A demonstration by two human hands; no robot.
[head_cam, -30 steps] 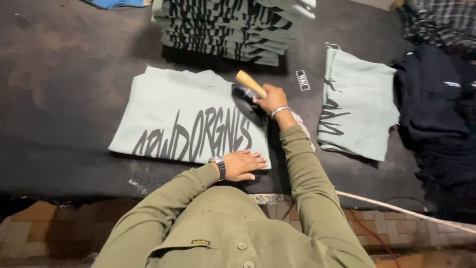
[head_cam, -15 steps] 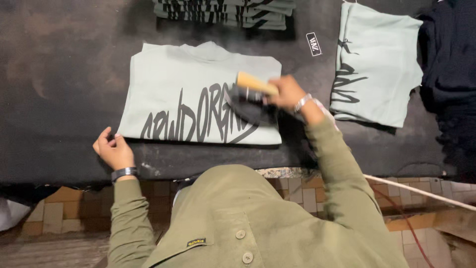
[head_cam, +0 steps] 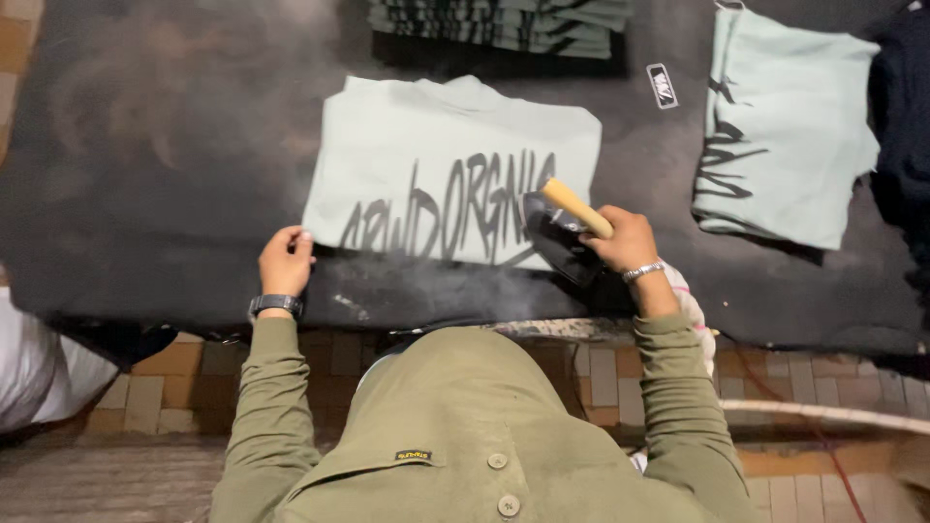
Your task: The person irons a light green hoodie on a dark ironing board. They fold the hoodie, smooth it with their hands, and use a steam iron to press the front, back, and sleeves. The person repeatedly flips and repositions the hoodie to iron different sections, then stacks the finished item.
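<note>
A folded pale green shirt [head_cam: 455, 165] with dark lettering lies flat in the upper middle of the frame on a dark padded table [head_cam: 145, 145]. The right hand [head_cam: 625, 242] is closed around the pale wooden handle of an iron [head_cam: 562, 232], whose dark body sits on the lower right corner of the shirt, at the end of the lettering. A thin haze (steam, by the look of it) hangs over the table just below the shirt. The left hand [head_cam: 286, 261] rests at the shirt's lower left corner, fingertips touching the edge of the cloth and fingers loosely curled, pinning it rather than gripping it.

The shirt looks soft, light and limp; it would likely slide or wrinkle under a push, so holding down a corner or edge with flat fingers seems the sensible way to steady it. The iron looks heavy and hot at its base, and the wooden handle is the only safe place to take it.

A stack of folded shirts [head_cam: 504, 24] sits at the top edge, a small dark label [head_cam: 663, 85] lies right of it, and another pale green shirt [head_cam: 785, 136] lies at the upper right beside dark clothing [head_cam: 901, 116].
</note>
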